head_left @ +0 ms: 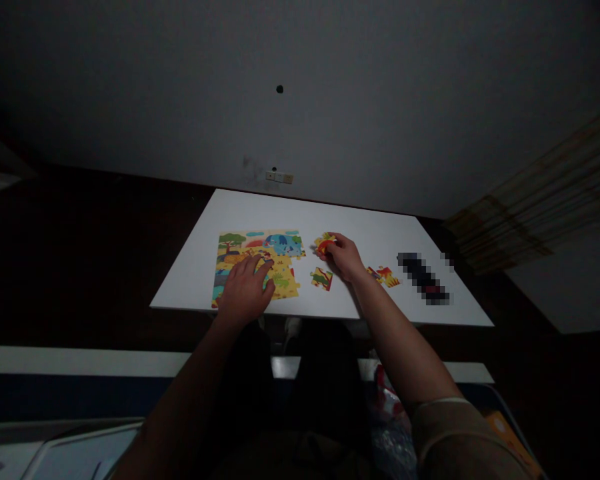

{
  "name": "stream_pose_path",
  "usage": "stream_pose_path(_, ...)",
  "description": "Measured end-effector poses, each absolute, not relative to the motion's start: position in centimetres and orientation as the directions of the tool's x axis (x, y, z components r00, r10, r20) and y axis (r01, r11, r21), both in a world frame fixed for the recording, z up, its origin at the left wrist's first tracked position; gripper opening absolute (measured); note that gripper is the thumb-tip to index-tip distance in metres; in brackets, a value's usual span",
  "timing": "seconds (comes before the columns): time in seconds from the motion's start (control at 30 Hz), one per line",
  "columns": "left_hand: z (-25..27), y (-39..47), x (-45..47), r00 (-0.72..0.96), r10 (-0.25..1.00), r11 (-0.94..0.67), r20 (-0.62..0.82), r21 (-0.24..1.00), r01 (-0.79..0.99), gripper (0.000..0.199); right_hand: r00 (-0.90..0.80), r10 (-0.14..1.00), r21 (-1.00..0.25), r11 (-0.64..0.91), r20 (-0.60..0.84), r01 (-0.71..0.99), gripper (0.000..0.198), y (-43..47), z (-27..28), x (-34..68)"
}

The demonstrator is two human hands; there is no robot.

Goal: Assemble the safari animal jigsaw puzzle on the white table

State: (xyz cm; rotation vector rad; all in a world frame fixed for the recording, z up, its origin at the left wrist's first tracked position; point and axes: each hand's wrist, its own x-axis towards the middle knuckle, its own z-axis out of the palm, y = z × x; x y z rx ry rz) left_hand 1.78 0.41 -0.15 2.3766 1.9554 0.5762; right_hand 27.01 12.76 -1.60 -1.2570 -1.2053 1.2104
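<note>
A partly joined jigsaw puzzle (283, 283) with an elephant and a tree lies on the left half of the white table. My left hand (245, 291) rests flat on it, fingers spread. To the right of the joined part, my right hand (346, 257) is closed on a red and yellow puzzle piece (325, 245), fingertips pinching its right side. Just below sits a loose green and brown puzzle piece (322, 279), apart from the joined part. Beside my right wrist, more loose yellow and red pieces (389, 276) lie on the table, partly covered by my arm.
The white table (280, 213) stands against a grey wall with a socket strip (279, 177). A blurred-out dark object (424, 279) lies at the table's right. Below, a clear plastic bag (393, 440) is by my right leg. A patterned curtain (530, 193) hangs at right.
</note>
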Motion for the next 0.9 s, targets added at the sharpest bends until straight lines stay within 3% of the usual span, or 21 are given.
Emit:
stream_pose_path(0.13,-0.2,0.5,1.7,0.147,0.953,-0.21,0.263,0.231,0.95,0.046,0.045,0.996,-0.996,-0.081,-0.079,0.046,0.015,13.3,-1.1,28.5)
stream_pose_path(0.37,-0.2,0.4,1.8,0.141,0.952,-0.209,0.272,0.242,0.947,0.046,-0.012,0.991,-0.989,-0.134,-0.135,0.058,0.006,12.3,-0.4,28.0)
stream_pose_path(0.67,0.0,0.3,1.8,0.152,0.945,-0.22,0.289,0.222,0.95,0.044,-0.114,0.989,-0.972,-0.07,-0.098,0.226,0.016,10.7,-0.3,26.4)
stream_pose_path(0.9,0.0,0.3,1.9,0.131,0.953,-0.199,0.274,0.235,0.951,0.045,-0.325,0.946,-0.838,0.165,-0.015,0.52,0.057,10.1,0.5,25.5)
